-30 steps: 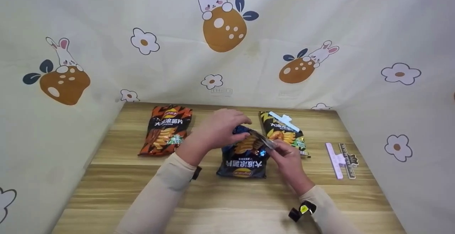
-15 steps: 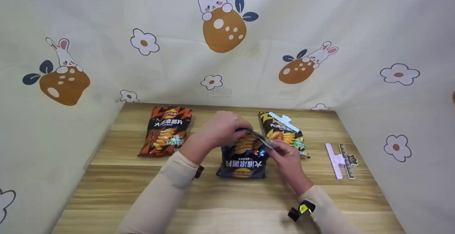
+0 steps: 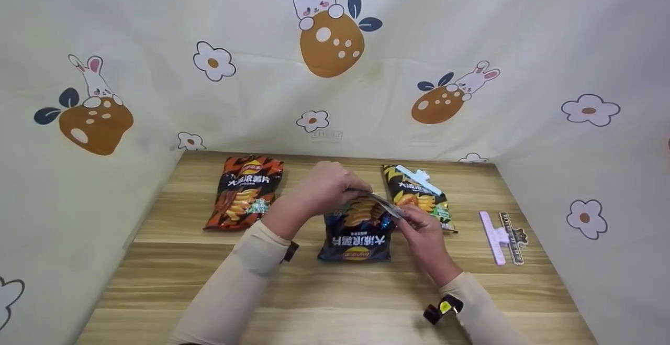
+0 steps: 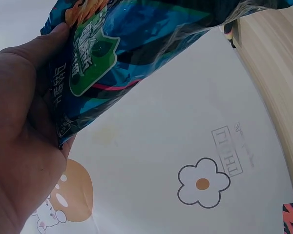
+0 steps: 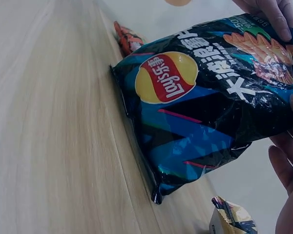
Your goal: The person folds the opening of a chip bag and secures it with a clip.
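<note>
A dark blue chip bag [image 3: 358,240] stands upside down on the wooden table, its printed logo near the tabletop in the head view. My left hand [image 3: 332,188] pinches one end of its upper edge, thumb on the printed side in the left wrist view. At the other end of that edge, my right hand [image 3: 426,232] grips with thumb and fingers. Between the hands the silvery edge slopes down to the right. The right wrist view shows the bag [image 5: 195,107] bulging, its lower seam at the wood; my right hand [image 5: 288,170] is partly cut off there.
An orange-and-black chip bag [image 3: 243,193] lies at the back left. Behind my right hand lies a yellow-and-black chip bag [image 3: 413,198] with a light blue clip [image 3: 419,179] across its top. A lilac clip [image 3: 492,237] and a dark-barred clip [image 3: 515,237] lie at right.
My left thumb and fingers, spread apart over the bag a second ago, have come together on its upper edge. The right hand has kept its grip and barely moved.
</note>
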